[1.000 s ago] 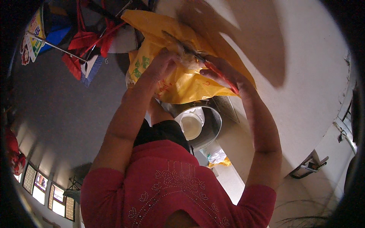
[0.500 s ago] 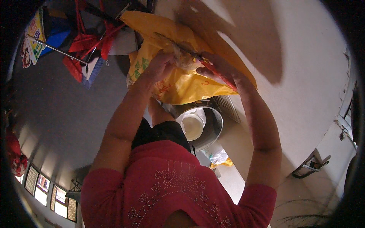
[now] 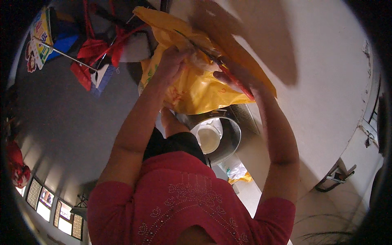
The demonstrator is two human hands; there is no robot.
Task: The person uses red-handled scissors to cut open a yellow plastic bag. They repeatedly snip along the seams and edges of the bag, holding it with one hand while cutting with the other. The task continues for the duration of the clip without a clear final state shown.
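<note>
Both my arms reach up in front of my red top. A large yellow plastic bag (image 3: pixel 196 92) hangs between my hands. My left hand (image 3: pixel 170 61) grips the bag's crumpled upper edge, where some clear plastic shows. My right hand (image 3: pixel 236 79) holds the other side of the bag's mouth, along a red-edged strip. What is inside the bag is hidden.
A round steel pot (image 3: pixel 233 141) with a white bowl (image 3: pixel 208 138) in it lies below the bag. Red bags (image 3: pixel 92 57) and a colourful printed sheet (image 3: pixel 36 43) hang at the upper left. A small clear-and-yellow bag (image 3: pixel 239 173) and a pale wall (image 3: pixel 326 81) are at right.
My hands have shifted slightly on the bag's mouth, the left one a little higher. The yellow bag has moved slightly with them.
</note>
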